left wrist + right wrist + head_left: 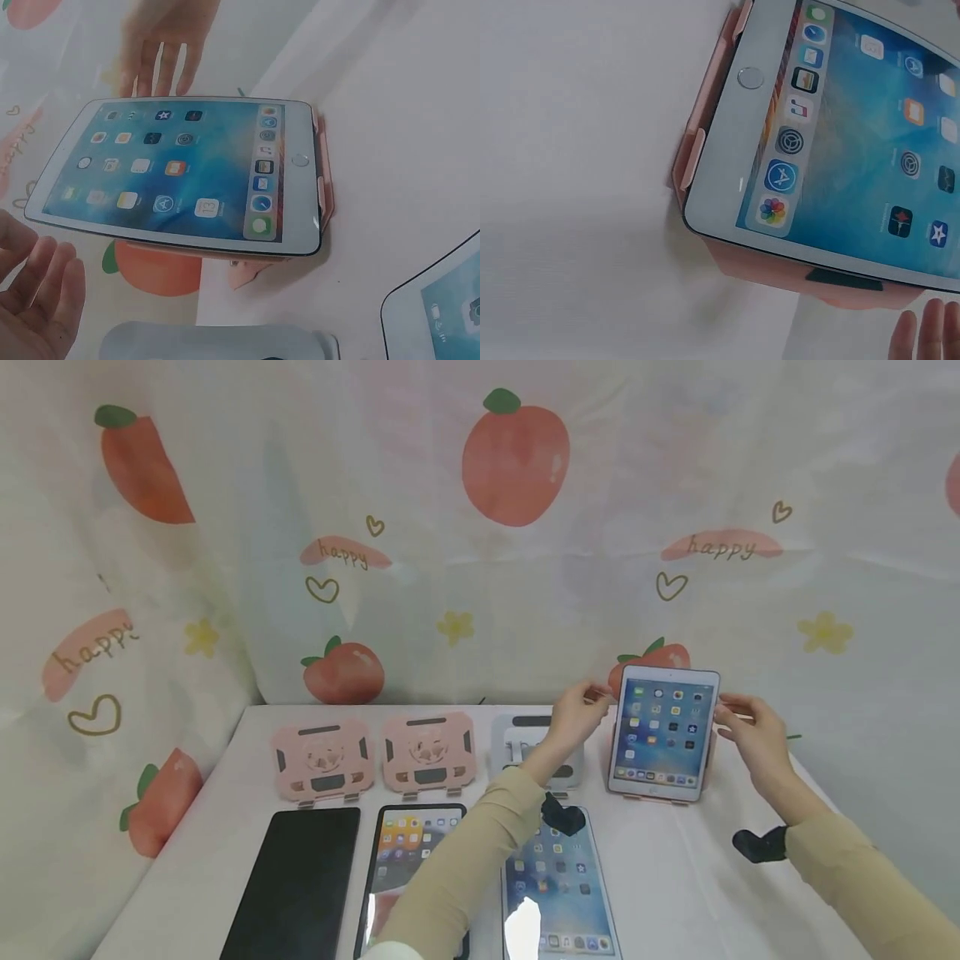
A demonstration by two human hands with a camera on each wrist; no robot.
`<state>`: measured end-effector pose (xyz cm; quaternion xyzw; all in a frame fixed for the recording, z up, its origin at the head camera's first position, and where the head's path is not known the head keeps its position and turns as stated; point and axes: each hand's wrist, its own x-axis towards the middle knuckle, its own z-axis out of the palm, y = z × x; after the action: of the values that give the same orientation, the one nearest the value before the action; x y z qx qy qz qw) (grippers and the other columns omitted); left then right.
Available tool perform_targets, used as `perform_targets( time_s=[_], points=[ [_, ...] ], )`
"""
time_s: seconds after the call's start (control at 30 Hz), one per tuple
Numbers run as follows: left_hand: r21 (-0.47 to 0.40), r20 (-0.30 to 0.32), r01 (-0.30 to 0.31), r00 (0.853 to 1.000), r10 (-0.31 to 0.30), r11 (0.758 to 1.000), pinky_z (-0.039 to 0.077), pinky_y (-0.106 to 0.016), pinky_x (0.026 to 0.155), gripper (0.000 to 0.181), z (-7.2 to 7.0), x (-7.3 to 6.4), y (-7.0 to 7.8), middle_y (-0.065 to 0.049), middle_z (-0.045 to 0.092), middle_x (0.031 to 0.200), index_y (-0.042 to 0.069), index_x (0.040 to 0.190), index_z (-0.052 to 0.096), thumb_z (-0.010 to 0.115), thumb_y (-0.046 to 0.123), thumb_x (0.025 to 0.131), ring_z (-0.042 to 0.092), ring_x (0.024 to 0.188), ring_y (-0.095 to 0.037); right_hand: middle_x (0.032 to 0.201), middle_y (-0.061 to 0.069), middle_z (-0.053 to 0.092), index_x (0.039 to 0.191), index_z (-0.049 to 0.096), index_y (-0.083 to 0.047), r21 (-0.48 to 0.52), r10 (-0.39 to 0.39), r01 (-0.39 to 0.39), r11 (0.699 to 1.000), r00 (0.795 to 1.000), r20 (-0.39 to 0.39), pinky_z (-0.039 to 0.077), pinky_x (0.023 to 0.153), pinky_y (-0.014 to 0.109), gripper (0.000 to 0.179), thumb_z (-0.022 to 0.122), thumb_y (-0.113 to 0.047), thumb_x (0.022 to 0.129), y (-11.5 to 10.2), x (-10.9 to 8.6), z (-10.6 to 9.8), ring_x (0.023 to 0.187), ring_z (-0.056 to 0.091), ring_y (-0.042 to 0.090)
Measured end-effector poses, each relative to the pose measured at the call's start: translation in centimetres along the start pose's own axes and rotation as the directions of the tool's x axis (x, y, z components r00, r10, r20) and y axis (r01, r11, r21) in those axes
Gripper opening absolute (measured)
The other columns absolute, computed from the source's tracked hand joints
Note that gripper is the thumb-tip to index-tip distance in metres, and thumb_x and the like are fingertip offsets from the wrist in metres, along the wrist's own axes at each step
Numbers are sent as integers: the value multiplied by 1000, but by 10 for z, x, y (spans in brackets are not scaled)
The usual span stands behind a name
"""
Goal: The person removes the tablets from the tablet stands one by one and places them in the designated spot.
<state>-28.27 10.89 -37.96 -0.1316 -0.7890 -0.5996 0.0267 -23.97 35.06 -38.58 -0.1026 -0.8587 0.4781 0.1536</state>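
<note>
A white tablet (663,732) with a lit screen of app icons leans upright on a pink stand (326,172), its lower edge resting against the stand's small lips. My left hand (581,714) is beside the tablet's upper left edge, fingers loosely bent, with a gap between them and the tablet in the left wrist view. On the other side, my right hand (753,735) has its fingertips close to the tablet's right edge. Its fingers (930,330) look straight in the right wrist view. Neither hand grips anything.
Two pink stands (324,760) (429,752) and a grey-blue stand (573,768) line the back of the white table. Before them lie a dark tablet (296,877), a black-framed tablet (397,860) and a white-framed tablet (558,885). My left forearm crosses over these. A fruit-print cloth (525,593) hangs behind.
</note>
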Motion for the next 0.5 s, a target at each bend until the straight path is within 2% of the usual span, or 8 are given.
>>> perform_targets(
  time_s=[0.17, 0.23, 0.3, 0.37, 0.47, 0.5],
  points=[
    [39, 16, -16, 1000, 16, 999, 44, -14, 56, 19, 5, 11, 0, -7, 66, 96, 6, 110, 66, 59, 10, 92, 58, 71, -5, 98, -20, 44, 141, 39, 1, 69, 27, -25, 997, 999, -34, 50, 70, 5, 54, 46, -34, 100, 1, 14, 1, 81, 51, -12],
    [72, 25, -23, 999, 21, 997, 45, -14, 60, 21, 8, 16, -1, -7, 67, 100, 7, 113, 65, 59, 11, 93, 61, 77, -8, 99, -18, 46, 140, 43, -3, 97, 44, -39, 995, 998, -51, 52, 72, 9, 54, 48, -38, 99, 8, 24, 3, 82, 53, -9],
    [96, 32, -30, 999, 27, 995, 47, -15, 63, 22, 11, 19, -3, -7, 67, 104, 8, 115, 64, 59, 13, 94, 64, 86, -12, 100, -14, 51, 134, 51, -8, 208, 42, -27, 978, 997, -67, 53, 70, 12, 48, 56, -36, 96, 23, 37, 5, 82, 56, -4],
    [106, 39, -39, 999, 35, 994, 48, -15, 66, 23, 14, 22, -3, -7, 67, 107, 9, 117, 63, 59, 13, 94, 66, 91, -16, 102, -14, 52, 134, 52, -12, 222, 55, -38, 974, 996, -73, 54, 75, 17, 48, 56, -41, 95, 27, 44, 7, 84, 56, -2],
    [107, 36, -44, 999, 41, 993, 50, -16, 69, 24, 19, 24, -5, -7, 66, 107, 9, 118, 62, 59, 13, 95, 66, 93, -16, 101, -15, 52, 136, 50, -11, 239, 100, -78, 968, 992, -81, 53, 80, 19, 49, 53, -40, 96, 18, 43, 11, 87, 53, -1],
    [109, 29, -43, 999, 40, 993, 49, -16, 70, 24, 21, 25, -5, -7, 66, 107, 9, 118, 62, 58, 13, 95, 66, 93, -16, 101, -17, 49, 139, 46, -10, 196, 127, -109, 975, 989, -80, 52, 83, 19, 53, 48, -43, 98, 8, 38, 12, 88, 51, -2]
  ],
)
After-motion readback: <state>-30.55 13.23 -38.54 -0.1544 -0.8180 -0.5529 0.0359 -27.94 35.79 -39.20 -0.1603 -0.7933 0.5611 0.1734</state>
